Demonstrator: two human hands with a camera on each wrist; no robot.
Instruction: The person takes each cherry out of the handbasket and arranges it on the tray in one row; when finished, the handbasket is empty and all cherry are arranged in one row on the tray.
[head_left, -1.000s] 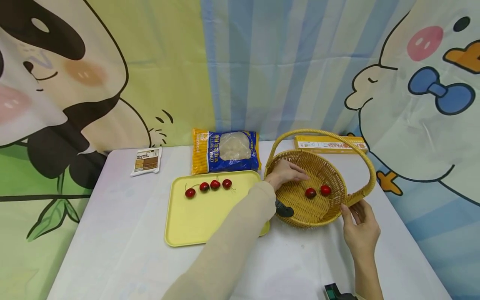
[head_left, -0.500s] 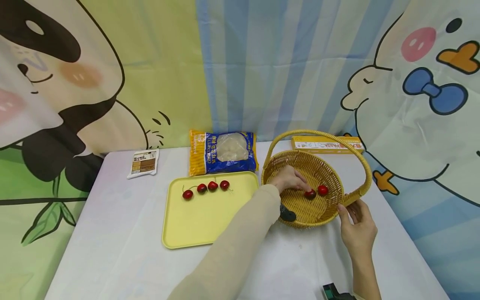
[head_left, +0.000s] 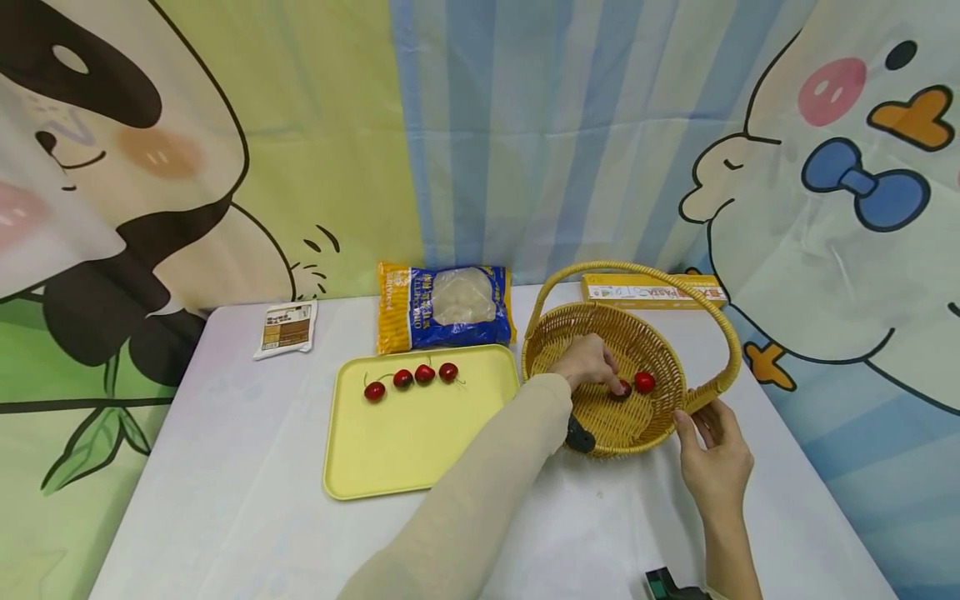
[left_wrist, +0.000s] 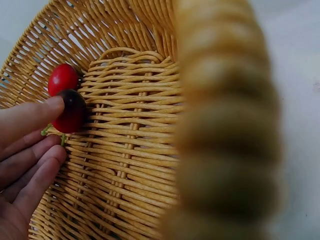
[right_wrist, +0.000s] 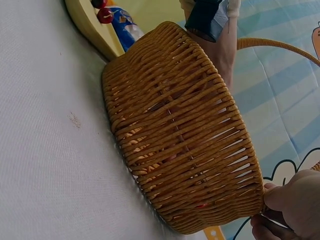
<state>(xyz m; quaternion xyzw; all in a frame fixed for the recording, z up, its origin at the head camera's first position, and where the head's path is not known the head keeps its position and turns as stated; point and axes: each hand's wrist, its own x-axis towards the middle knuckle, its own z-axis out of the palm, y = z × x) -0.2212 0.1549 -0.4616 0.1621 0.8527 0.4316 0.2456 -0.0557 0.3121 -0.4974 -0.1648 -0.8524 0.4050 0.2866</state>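
In the head view my left hand (head_left: 588, 363) is inside the wicker basket (head_left: 662, 337), a fingertip on the nearer dark red cherry (head_left: 621, 392). The left wrist view shows one digit touching that cherry (left_wrist: 73, 112), while the other fingers stretch out below, by two green stems. Against it lies a brighter red cherry (left_wrist: 63, 79). At the right side, my right hand (head_left: 716, 454) grips the basket where its arched handle meets the rim; the right wrist view shows thumb and fingers (right_wrist: 295, 205) pinching there. The basket stands tilted up on that view's sideways table.
Left of the basket, a yellow tray (head_left: 390, 454) bears several cherries (head_left: 424, 373) in a row. Behind stand a blue and yellow pasta bag (head_left: 450, 307) and a yellow pasta box (head_left: 652, 292). A small packet (head_left: 287, 329) lies at the table's back left.
My left hand has moved right and down inside the basket, onto the nearer cherry, which it now partly covers. My right hand keeps its grip on the basket.
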